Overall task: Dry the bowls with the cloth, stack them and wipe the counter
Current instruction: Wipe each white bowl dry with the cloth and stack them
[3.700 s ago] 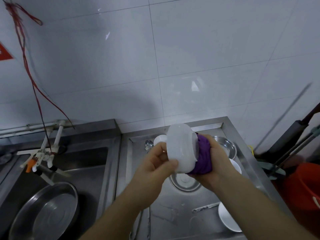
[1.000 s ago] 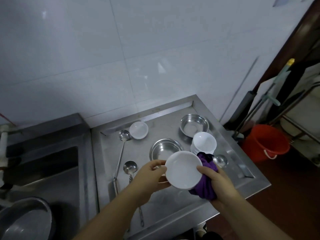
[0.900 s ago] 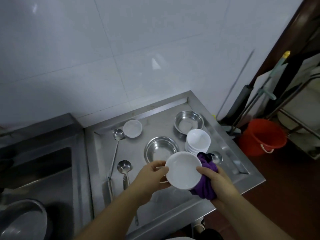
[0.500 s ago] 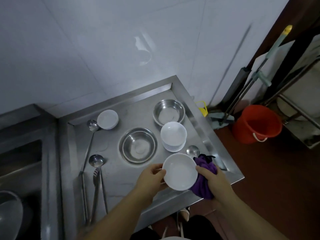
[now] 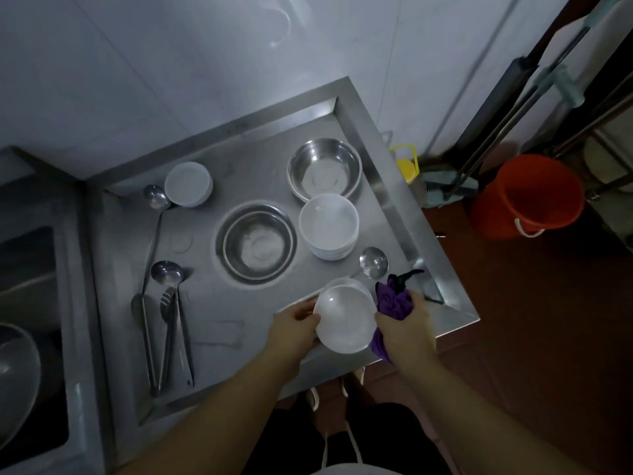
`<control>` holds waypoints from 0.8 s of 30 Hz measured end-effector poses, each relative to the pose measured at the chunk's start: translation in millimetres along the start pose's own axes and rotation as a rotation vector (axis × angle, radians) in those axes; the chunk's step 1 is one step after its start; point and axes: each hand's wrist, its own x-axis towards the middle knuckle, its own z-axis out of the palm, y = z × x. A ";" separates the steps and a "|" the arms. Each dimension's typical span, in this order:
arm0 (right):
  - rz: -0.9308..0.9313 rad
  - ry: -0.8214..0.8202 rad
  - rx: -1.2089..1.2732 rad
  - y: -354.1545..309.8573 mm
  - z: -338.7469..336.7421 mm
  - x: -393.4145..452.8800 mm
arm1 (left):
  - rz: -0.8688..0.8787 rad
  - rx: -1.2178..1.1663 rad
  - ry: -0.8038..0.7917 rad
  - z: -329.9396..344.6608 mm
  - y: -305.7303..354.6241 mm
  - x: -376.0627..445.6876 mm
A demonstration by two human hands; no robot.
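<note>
A white bowl (image 5: 344,318) is held upright over the steel counter's (image 5: 219,323) front right part. My left hand (image 5: 294,325) grips its left rim. My right hand (image 5: 406,329) grips a bunched purple cloth (image 5: 392,299) against the bowl's right side. Another white bowl seems to lie just under the held one. A stack of white bowls (image 5: 329,226) stands behind. One small white bowl (image 5: 188,183) sits upside down at the back left. Two steel bowls stand on the counter, one in the middle (image 5: 257,241) and one at the back right (image 5: 323,168).
Ladles (image 5: 156,200) and tongs (image 5: 169,323) lie along the counter's left side, another ladle (image 5: 373,262) near the cloth. A sink with a steel basin (image 5: 15,375) is at far left. An orange bucket (image 5: 525,195) and mop handles stand on the floor at right.
The view has tilted down toward the counter. Both hands have carried the bowl and cloth lower, closer to the counter's front right corner.
</note>
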 end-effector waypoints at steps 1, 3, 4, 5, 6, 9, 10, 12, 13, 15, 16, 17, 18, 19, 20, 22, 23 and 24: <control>0.001 0.010 -0.011 1.6 1.6 1.7 | 0.007 0.011 0.005 1.6 -1.4 3.0; 0.003 0.027 -0.041 3.5 3.9 7.9 | 0.023 0.045 0.028 5.2 -2.7 9.1; 0.008 0.032 -0.051 4.0 5.2 11.6 | 0.024 0.050 0.052 6.9 -3.0 12.3; 0.013 0.032 -0.052 4.2 6.2 15.4 | 0.025 0.054 0.075 8.1 -3.1 15.5; 0.022 0.029 -0.049 4.4 7.6 18.9 | 0.028 0.066 0.094 9.2 -3.5 18.9; 0.024 0.025 -0.064 5.7 13.6 27.1 | 0.044 0.115 0.124 11.8 -3.5 28.5; 0.022 0.027 -0.067 6.7 15.9 28.7 | 0.046 0.128 0.130 12.7 -3.5 31.2; 0.019 0.027 -0.069 8.4 20.0 31.3 | 0.044 0.132 0.143 14.6 -3.9 36.5; 0.023 0.024 -0.071 9.2 21.6 32.3 | 0.040 0.137 0.152 15.3 -4.5 38.3; 0.022 0.016 -0.070 10.6 23.3 34.9 | 0.044 0.159 0.164 17.2 -6.1 42.0; 0.018 0.007 -0.069 11.3 23.5 35.3 | 0.048 0.176 0.167 17.5 -6.9 42.4; 0.011 -0.003 -0.068 11.4 23.3 35.6 | 0.051 0.197 0.170 17.7 -6.9 42.5; 0.004 -0.013 -0.065 10.6 22.6 35.9 | 0.053 0.217 0.171 17.8 -6.5 42.7; 0.000 -0.023 -0.065 9.4 21.2 35.4 | 0.050 0.233 0.172 17.7 -5.7 42.2; -0.003 -0.027 -0.069 7.4 19.5 34.5 | 0.045 0.242 0.167 17.3 -4.2 41.5; -0.025 -0.027 -0.086 3.3 14.0 31.7 | 0.041 0.272 0.149 15.2 0.2 39.3; -0.040 -0.024 -0.099 0.6 10.4 29.9 | 0.045 0.294 0.146 13.1 2.7 37.7; -0.059 -0.021 -0.113 -2.8 5.9 27.8 | 0.051 0.315 0.149 10.9 5.4 36.1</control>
